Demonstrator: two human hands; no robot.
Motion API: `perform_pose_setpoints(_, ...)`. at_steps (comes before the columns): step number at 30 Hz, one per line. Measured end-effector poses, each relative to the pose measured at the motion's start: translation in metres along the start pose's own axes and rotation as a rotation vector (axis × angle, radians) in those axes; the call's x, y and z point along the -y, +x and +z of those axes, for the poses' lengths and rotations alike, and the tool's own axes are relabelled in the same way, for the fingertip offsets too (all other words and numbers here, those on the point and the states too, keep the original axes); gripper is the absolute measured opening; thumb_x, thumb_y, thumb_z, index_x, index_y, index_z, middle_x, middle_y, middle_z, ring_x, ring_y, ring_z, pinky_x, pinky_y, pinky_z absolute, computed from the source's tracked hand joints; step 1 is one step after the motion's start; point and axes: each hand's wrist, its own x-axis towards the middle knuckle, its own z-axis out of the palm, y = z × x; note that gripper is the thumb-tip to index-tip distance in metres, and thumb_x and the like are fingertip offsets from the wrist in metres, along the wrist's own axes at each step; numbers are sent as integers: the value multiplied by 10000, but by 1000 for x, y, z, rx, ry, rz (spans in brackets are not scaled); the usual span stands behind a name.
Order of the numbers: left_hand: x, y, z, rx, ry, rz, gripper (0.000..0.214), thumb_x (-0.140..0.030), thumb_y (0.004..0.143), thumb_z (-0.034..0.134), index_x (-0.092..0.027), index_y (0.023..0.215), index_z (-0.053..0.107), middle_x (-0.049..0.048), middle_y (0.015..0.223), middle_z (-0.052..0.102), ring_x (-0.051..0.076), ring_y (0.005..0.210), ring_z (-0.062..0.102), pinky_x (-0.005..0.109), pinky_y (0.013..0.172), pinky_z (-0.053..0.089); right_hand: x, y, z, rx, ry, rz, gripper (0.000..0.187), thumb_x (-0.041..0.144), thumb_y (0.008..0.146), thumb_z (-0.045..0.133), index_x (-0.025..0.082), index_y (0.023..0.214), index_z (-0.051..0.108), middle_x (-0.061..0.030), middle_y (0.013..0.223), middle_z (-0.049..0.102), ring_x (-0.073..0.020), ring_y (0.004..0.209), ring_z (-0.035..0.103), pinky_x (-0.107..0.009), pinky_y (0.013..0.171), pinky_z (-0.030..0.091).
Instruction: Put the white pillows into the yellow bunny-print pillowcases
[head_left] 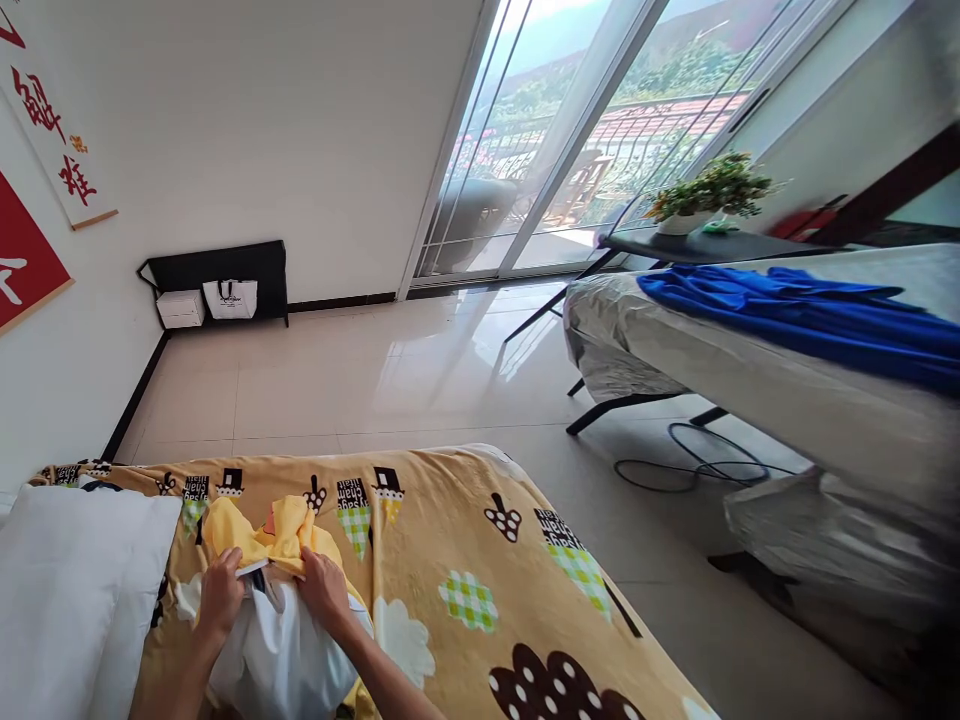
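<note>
Low in the head view, my left hand (219,598) is closed on the edge of a yellow and white cloth item (274,640), which looks like a garment. My right hand (321,582) grips the same edge a short way to the right. Yellow fabric bunches up beyond my fingers, and shiny white fabric spreads out between my forearms. A small dark patch shows at the edge between the hands. The cloth lies on a tan patterned blanket (420,540) that covers the bed. I cannot tell exactly what kind of garment it is.
White pillows (82,590) lie at my left. Across the tiled floor, a black rack (247,265) holds a white box (181,308) and a white bag (231,299). On the right, blue fabric (810,315) rests on a plastic-covered surface, with a looped cable (705,468) beneath.
</note>
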Motion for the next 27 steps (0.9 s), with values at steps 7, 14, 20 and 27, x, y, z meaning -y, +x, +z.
perform_pose_setpoints(7,16,-26,21,-319,196,149,399,83,673,422,-192,848,651,32,873,664,204,890,646,257,778,465,-11,8,-12,-238,-75,192,202,71,819,441,176,911,587,-98,1015,653,-220,986,574,-277,789,343)
perform_pose_setpoints(14,62,2,14,-383,-65,-392,226,-4,751,475,-186,663,577,3,652,558,183,651,579,269,617,411,-1,3,8,-210,-29,225,192,98,831,446,196,783,604,-36,783,677,-158,741,600,-255,636,291)
perform_pose_setpoints(20,63,26,19,-456,-117,-566,205,-64,737,496,-203,588,475,-24,514,432,170,496,452,276,534,345,-8,5,9,-230,24,190,131,116,782,520,196,733,611,-73,869,695,-204,884,610,-286,768,337)
perform_pose_setpoints(27,39,99,5,-479,-196,-347,137,-83,777,460,-195,753,536,21,781,595,170,795,568,270,751,408,-26,55,-2,-369,200,250,215,249,867,414,181,914,613,-139,1018,669,-265,1017,582,-405,931,355)
